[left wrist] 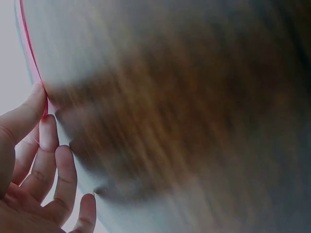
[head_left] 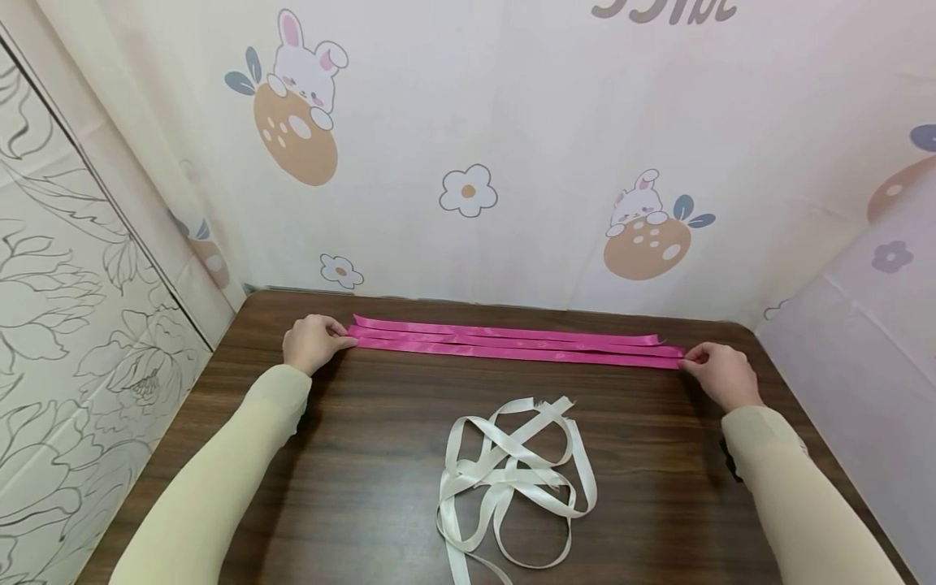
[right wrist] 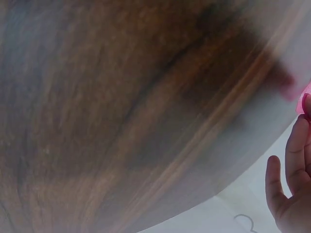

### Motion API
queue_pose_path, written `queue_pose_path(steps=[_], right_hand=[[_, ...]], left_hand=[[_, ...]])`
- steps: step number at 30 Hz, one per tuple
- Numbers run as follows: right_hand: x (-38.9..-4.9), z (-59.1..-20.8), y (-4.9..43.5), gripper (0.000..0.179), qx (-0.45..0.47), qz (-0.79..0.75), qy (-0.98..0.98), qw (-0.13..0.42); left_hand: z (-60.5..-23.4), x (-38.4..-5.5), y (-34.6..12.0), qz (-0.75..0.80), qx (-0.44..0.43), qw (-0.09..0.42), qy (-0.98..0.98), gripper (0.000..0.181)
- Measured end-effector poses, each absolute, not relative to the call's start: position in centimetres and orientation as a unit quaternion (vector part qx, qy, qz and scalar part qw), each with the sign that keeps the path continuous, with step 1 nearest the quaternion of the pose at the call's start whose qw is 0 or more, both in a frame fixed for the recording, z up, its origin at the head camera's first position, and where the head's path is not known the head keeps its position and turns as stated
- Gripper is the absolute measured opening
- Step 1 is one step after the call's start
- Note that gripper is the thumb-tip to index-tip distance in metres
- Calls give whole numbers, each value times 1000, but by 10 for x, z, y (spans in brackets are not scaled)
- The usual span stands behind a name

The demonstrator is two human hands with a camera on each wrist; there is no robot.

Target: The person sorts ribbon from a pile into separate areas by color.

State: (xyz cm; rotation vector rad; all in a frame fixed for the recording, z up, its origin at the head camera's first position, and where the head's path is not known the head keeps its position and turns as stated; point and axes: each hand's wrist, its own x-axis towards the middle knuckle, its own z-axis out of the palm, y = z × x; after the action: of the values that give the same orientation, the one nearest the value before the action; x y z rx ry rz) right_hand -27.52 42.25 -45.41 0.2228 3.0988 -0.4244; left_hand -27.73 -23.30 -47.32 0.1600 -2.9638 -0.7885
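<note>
Several bright pink ribbon strips (head_left: 512, 353) lie lengthwise side by side near the back edge of the table, with narrow gaps between them. At their left end my left hand (head_left: 313, 343) pinches the nearest strip between thumb and index finger; the left wrist view shows the pink ribbon (left wrist: 32, 53) at those fingertips. My right hand (head_left: 724, 375) pinches the right end of that strip, and a bit of pink (right wrist: 302, 102) shows at its fingers in the right wrist view. Closer to me, a loosely looped cream ribbon (head_left: 537, 423) lies in a tangle.
The dark wood-grain table (head_left: 351, 455) has rounded back corners. Behind it hangs a pale cloth (head_left: 409, 97) printed with rabbits and flowers, which continues along the right side. A white panel with line-drawn flowers (head_left: 73, 284) stands at the left.
</note>
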Motion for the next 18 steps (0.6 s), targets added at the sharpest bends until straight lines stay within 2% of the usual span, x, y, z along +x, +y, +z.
queue_pose_path(steps=[18], right_hand=[[-277,-458,421,42,99,-112,989,0]], left_hand=[[-472,-277,-234,-265,61,32,-962,32]])
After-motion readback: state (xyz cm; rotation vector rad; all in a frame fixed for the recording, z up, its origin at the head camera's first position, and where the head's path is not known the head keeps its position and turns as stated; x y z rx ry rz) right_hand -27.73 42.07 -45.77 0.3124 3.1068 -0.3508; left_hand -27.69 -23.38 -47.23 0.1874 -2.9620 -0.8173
